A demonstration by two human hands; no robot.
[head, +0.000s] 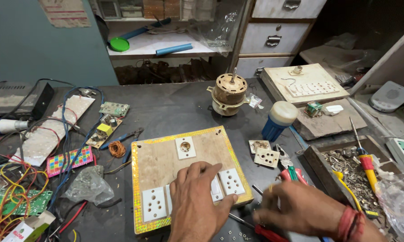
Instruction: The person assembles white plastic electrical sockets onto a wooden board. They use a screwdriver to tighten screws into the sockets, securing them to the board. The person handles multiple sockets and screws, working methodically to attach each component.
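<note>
A wooden switch board [161, 163] with a glittery gold edge lies flat on the dark workbench. It carries white sockets [153, 202] along its near edge and a small round fitting [185, 147] near the top. My left hand [195, 197] rests palm down on the board, pressing on the middle white switch plates. My right hand [296, 207], blurred, hovers just right of the board above a red-handled screwdriver [262, 231]; I cannot tell whether its fingers hold anything.
Two loose socket plates [264, 154] lie right of the board. A fan motor [229, 94], blue-and-white can [278, 120], tray of screws [352, 172], yellow-red screwdriver [368, 166], circuit boards [105, 127] and tangled wires [13, 197] surround it.
</note>
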